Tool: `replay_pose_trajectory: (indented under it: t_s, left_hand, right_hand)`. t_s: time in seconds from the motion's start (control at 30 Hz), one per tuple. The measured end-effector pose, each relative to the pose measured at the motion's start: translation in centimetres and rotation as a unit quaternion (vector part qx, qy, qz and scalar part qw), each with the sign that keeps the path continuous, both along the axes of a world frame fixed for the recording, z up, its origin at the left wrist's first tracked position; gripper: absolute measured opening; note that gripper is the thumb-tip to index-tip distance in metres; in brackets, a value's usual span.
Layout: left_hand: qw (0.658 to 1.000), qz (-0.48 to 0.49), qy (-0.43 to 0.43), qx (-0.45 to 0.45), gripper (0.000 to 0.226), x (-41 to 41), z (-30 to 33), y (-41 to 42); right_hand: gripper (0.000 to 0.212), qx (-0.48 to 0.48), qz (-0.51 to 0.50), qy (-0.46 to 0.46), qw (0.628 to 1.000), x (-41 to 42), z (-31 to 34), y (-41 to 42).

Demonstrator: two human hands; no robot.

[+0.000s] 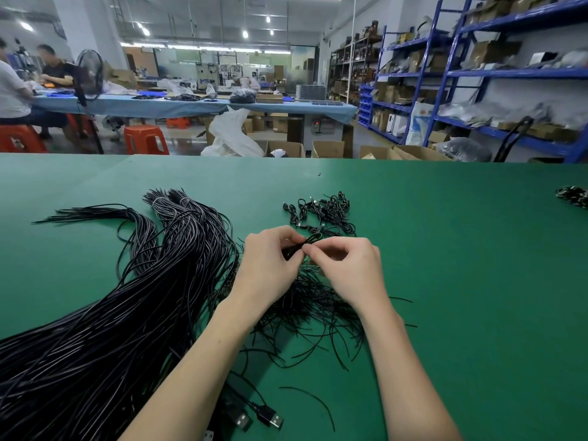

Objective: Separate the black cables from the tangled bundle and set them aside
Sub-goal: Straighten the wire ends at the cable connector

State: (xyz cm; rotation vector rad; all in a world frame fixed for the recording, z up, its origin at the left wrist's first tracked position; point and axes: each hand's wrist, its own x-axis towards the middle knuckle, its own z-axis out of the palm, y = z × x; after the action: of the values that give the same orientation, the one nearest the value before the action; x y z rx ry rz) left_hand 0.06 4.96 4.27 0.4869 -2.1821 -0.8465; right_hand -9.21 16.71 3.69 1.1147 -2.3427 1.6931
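Black cable [300,245] lies pinched between left hand [270,265] and right hand [346,268], its length running toward two o'clock, the set-aside pile [321,214] at twelve.

Two hands are counted, left [270,262] and right [351,268]. On the green table [461,281], one large cable bundle [127,313] is seen, one loose tangle [305,316] under the hands, one small pile of coiled cables [324,213] beyond them, and one more heap [572,195] at the right edge. Two USB plugs [273,420] are plainly counted. Single cables cannot be counted. Two seated people [12,90] and three orange stools [144,140] are seen behind.
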Motion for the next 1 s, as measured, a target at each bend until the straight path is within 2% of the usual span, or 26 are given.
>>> replay_pose_trajectory:
  t_s: [0.17, 0.23, 0.27, 0.33, 0.4, 0.43, 0.5, 0.63, 0.73, 0.83, 1.0]
  left_hand:
    - [1.0, -0.013, -0.014, 0.011, 0.008, -0.1, 0.0, 0.1]
    - [0.995, -0.043, -0.046, 0.074, 0.006, -0.1, 0.2, -0.2]
    - [0.986, -0.071, -0.055, 0.143, 0.008, 0.0, 0.3, -0.4]
    - [0.938, -0.123, -0.045, 0.322, 0.014, 0.3, 0.2, -1.0]
    - [0.862, -0.158, -0.02, 0.481, 0.017, 0.7, 0.2, -1.4]
    - [0.83, -0.17, -0.016, 0.531, 0.021, 0.9, 0.2, -1.6]
    - [0.791, -0.185, -0.02, 0.584, 0.031, 1.3, 0.2, -2.2]
    - [0.767, -0.21, -0.077, 0.601, 0.025, 1.6, 0.2, -2.5]
    - [0.775, -0.229, -0.1, 0.581, 0.018, 1.7, 0.1, -2.8]
    - [0.828, -0.223, -0.08, 0.508, 0.031, 1.7, -0.1, -3.0]
    - [0.898, -0.218, -0.007, 0.382, 0.035, 1.3, -0.4, -2.3]
  right_hand:
    - [0.015, -0.033, -0.017, -0.012, 0.999, 0.1, -0.4, -0.5]
    - [0.016, -0.032, -0.019, 0.005, 0.999, -0.1, -0.7, -0.5]
    - [0.016, -0.027, -0.015, 0.02, 0.999, -0.2, -0.9, -0.5]
    - [0.013, -0.027, 0.008, 0.053, 0.998, -0.2, -1.6, -0.4]
    - [0.011, -0.046, 0.05, 0.074, 0.995, 0.0, -2.0, -0.5]
    - [0.011, -0.052, 0.07, 0.094, 0.992, 0.0, -2.0, -0.6]
    - [0.013, -0.057, 0.091, 0.148, 0.983, 0.0, -2.0, -0.8]
    - [0.017, -0.053, 0.107, 0.173, 0.978, -0.4, -1.8, -0.5]
    - [0.013, -0.041, 0.105, 0.171, 0.979, -0.4, -1.6, -0.3]
    - [0.013, -0.043, 0.083, 0.138, 0.986, -0.1, -1.5, -0.4]
    - [0.013, -0.09, 0.074, -0.034, 0.993, -0.2, -1.3, -0.3]
